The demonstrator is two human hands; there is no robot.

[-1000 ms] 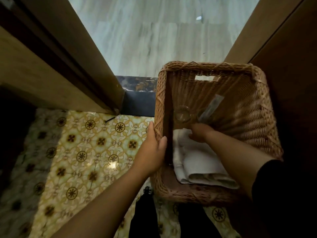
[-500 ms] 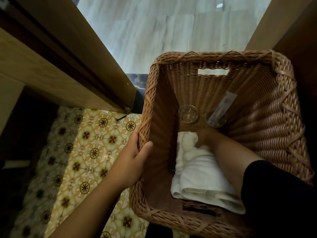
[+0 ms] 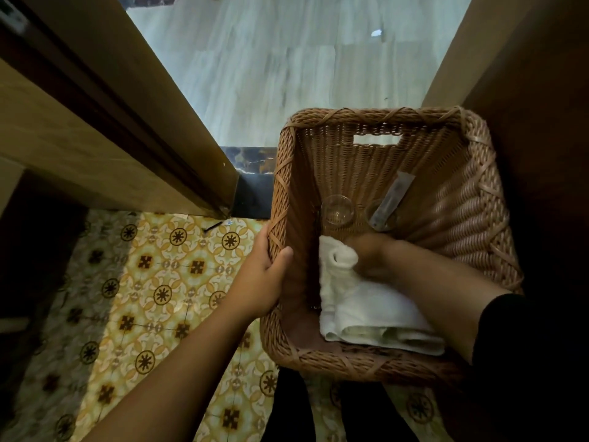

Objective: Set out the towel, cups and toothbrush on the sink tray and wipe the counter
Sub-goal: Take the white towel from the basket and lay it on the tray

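Note:
A brown wicker basket (image 3: 471, 218) is in front of me, seen from above. My left hand (image 3: 263, 275) grips its left rim. Inside lies a folded white towel (image 3: 360, 307), and my right hand (image 3: 369, 255) is closed on the towel's far end, bunching the cloth. Beyond the towel stand two clear glass cups, the left one (image 3: 337, 210) empty. The right cup (image 3: 382, 218) holds a wrapped toothbrush (image 3: 395, 194) that leans against the basket's far wall.
A wooden door frame (image 3: 127, 129) runs diagonally at the left and a dark wooden panel (image 3: 526, 90) stands at the right. Patterned yellow floor tiles (image 3: 153, 298) lie below, with a dark threshold (image 3: 251, 177) and pale marble floor (image 3: 287, 59) beyond.
The basket has come closer and looms larger. My right hand has dropped from the cups onto the towel and closed on its far end. My left hand keeps its hold on the rim.

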